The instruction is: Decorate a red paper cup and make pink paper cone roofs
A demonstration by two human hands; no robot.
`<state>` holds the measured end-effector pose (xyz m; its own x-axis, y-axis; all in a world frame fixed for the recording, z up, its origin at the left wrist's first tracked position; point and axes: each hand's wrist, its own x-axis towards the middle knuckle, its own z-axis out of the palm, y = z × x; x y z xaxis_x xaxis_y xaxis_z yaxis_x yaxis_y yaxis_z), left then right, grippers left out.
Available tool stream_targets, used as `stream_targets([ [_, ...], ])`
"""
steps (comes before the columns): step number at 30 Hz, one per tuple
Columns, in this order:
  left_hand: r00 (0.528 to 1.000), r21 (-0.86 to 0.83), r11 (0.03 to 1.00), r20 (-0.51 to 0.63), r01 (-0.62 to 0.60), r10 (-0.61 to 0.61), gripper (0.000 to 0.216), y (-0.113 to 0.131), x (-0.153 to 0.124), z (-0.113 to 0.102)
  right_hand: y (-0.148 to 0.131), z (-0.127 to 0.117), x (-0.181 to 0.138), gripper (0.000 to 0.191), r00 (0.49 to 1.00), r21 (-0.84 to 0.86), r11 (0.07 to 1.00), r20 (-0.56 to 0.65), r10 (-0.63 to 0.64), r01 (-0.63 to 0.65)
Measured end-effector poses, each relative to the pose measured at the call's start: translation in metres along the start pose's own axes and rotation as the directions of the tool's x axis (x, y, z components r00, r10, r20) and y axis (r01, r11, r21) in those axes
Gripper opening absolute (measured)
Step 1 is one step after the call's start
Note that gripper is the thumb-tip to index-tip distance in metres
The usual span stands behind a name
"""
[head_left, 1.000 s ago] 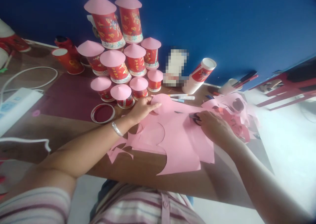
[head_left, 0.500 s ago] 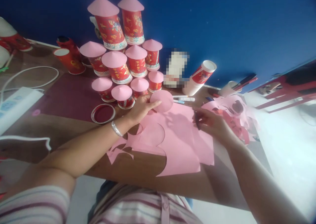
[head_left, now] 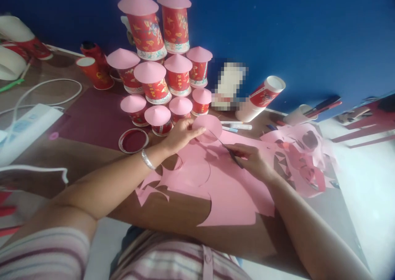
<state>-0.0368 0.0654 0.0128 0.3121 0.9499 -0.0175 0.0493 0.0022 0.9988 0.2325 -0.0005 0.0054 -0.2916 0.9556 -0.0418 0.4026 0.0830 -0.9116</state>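
Observation:
Between thumb and fingers my left hand pinches a round pink paper disc at its left edge. My right hand is closed around dark-handled scissors, whose thin blades lie at the disc, reaching in from its lower right edge. Under both hands spreads a large pink paper sheet with curved cut-outs. Small pink offcuts lie at its left. Behind my left hand stand several red paper-cup towers with pink cone tops.
A red-lined ring lies left of my left hand. Pens and stacked paper cups stand behind the sheet. Cut paper scraps pile at the right. A white power strip with cable sits at the far left, a blue wall behind.
My right hand has moved left with the scissors, bringing the blades to the disc. My left hand still holds the disc. The whole view has shifted slightly.

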Motion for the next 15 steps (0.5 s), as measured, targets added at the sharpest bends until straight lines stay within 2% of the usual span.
stream_targets([
  [15,0.999,0.028,0.999,0.019,-0.028,0.027,0.035,0.0021,-0.0001,0.0033,-0.0075,-0.0004,-0.0039,0.036,0.997,0.057,0.996,-0.047,0.066,-0.064],
])
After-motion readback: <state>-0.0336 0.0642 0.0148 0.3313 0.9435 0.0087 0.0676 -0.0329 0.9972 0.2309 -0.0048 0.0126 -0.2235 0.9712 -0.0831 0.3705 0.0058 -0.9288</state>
